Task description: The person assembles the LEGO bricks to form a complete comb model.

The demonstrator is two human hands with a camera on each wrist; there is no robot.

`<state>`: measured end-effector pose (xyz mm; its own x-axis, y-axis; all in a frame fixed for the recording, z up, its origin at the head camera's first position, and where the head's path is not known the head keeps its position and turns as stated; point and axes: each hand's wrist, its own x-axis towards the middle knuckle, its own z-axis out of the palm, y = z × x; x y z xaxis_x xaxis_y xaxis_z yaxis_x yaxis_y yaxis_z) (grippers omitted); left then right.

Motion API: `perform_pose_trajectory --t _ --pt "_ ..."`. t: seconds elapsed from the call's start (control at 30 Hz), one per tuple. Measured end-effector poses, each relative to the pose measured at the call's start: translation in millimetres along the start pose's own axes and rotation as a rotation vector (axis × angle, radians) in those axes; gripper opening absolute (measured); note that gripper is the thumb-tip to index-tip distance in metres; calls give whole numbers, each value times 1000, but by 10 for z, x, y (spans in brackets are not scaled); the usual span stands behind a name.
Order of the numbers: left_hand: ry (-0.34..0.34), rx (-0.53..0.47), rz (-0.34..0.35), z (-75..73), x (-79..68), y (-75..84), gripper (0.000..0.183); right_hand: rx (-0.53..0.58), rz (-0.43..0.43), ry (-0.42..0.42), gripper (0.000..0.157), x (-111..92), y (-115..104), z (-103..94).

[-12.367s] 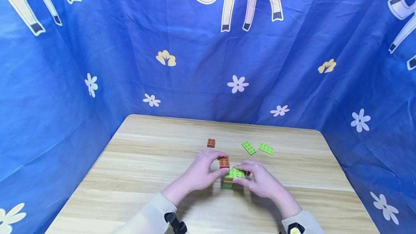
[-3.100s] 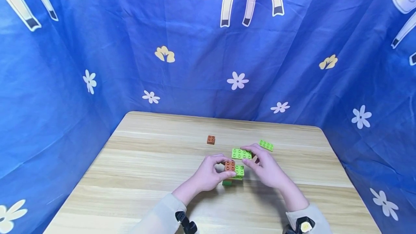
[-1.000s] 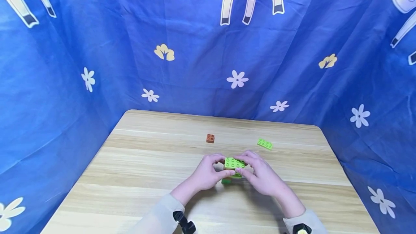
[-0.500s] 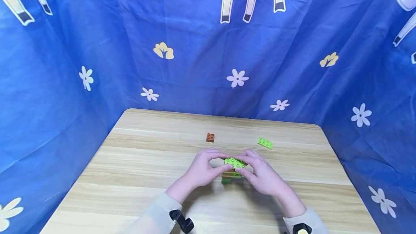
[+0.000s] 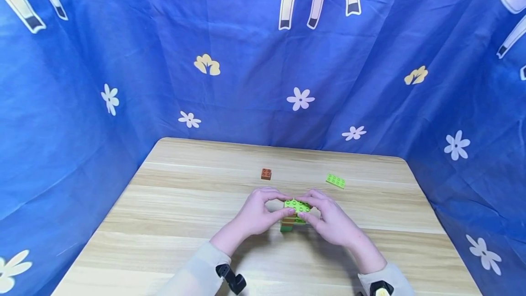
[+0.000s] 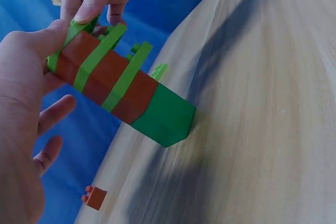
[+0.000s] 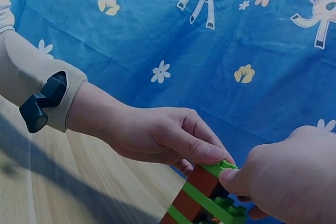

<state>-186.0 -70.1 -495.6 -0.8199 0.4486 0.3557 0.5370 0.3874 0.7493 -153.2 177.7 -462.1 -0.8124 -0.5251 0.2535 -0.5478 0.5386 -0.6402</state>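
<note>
A tower of toy building bricks [image 6: 121, 81] stands upright between my hands. Its base is a dark green brick [image 6: 165, 116]; above come brown bricks alternating with lime-green plates that jut out to one side. The topmost lime-green plate [image 5: 295, 205] shows its studs in the head view. My left hand [image 5: 260, 214] pinches the tower's top at the left end, thumb in front and fingers behind. At the right end of the same plate, my right hand [image 5: 327, 220] pinches with thumb and fingers, which partly hide its edges.
Farther back on the wooden table [image 5: 197, 186] lie a loose brown brick [image 5: 266, 174] and, to its right, a loose lime-green plate [image 5: 335, 181]. A blue patterned curtain [image 5: 246, 104] rises around the table's back and sides.
My right hand has brought a lime-green plate from the table onto the tower, over the brown brick my left hand held there. My left hand has shifted up to the plate. Lately both hold still.
</note>
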Motion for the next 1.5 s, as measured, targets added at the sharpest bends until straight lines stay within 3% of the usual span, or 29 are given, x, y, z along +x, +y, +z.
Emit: perform_pose_trajectory --t 0.27,0.6,0.83,1.07,1.5 --pt "-17 -20 -29 6 3 5 42 36 23 6 41 1 15 14" --pt "-18 -41 -17 26 -3 -16 39 41 41 8 42 -2 27 34" --pt "-15 -54 -64 43 -54 -4 40 32 43 6 43 -11 38 47" --pt "-15 -22 -38 41 -58 6 43 16 34 5 42 -6 35 21" --pt "-90 -26 -40 -57 -47 -14 48 33 20 -11 41 -4 34 7"
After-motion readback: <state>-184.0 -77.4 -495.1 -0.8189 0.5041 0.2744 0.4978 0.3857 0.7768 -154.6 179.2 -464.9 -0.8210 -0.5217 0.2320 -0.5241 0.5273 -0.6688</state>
